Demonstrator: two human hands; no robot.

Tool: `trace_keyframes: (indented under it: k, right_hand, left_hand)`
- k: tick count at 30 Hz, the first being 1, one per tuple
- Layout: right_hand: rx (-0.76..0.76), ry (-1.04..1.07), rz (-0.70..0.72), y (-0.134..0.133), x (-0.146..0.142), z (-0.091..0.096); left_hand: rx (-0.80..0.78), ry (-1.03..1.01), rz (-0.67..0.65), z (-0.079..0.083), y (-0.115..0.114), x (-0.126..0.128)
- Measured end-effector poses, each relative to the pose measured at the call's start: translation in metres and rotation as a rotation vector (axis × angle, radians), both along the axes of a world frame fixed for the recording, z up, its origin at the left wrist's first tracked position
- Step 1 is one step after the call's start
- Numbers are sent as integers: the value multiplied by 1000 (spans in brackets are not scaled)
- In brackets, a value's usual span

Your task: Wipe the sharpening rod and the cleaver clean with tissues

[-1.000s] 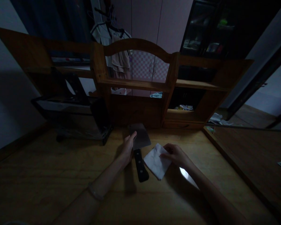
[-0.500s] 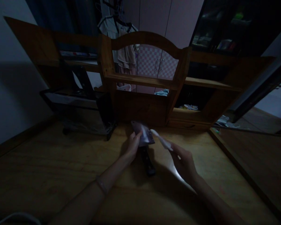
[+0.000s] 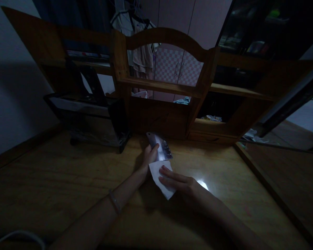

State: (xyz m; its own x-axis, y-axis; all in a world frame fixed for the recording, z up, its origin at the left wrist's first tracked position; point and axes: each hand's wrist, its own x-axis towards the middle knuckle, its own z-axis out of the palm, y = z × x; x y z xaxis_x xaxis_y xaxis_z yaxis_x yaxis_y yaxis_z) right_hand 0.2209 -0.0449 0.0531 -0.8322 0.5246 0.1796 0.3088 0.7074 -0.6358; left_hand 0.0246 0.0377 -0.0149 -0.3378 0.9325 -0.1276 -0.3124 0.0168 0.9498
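My left hand grips a cleaver by its shiny blade, with the thumb on the near face. The blade points away from me over the wooden desk. A white paper towel lies over the cleaver's handle, which it hides. On top of the towel, the fingers of my right hand press it against the handle; its thumb is out of sight.
To the left stands a black-framed knife rack with black-handled knives in it. A wooden shelf unit runs along the back of the desk. A white cable lies at the near left.
My right hand has brought the paper towel down and left from beside the blade onto the cleaver's handle, covering it. My left hand keeps its hold on the blade.
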Motion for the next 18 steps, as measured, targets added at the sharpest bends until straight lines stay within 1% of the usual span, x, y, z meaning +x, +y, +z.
trace_keyframes:
  k: [3, 5, 8, 12, 15, 18]
  right_hand:
    - [-3, 11, 30, 0, 1, 1]
    - [12, 15, 21, 2, 0, -2]
    - [24, 19, -3, 4, -3, -8]
    - [30, 19, -25, 3, -6, -14]
    - [32, 9, -41, 3, -8, -17]
    - [24, 0, -31, 4, -8, -18]
  left_hand:
    - [-5, 33, 13, -6, 5, -4]
    - [-4, 45, 10, -7, 7, -4]
    - [12, 53, -15, -4, 5, -1]
    - [48, 63, -71, 4, -2, 5]
    - [49, 67, -77, 7, -5, 5]
    - [36, 59, -67, 5, -3, 4]
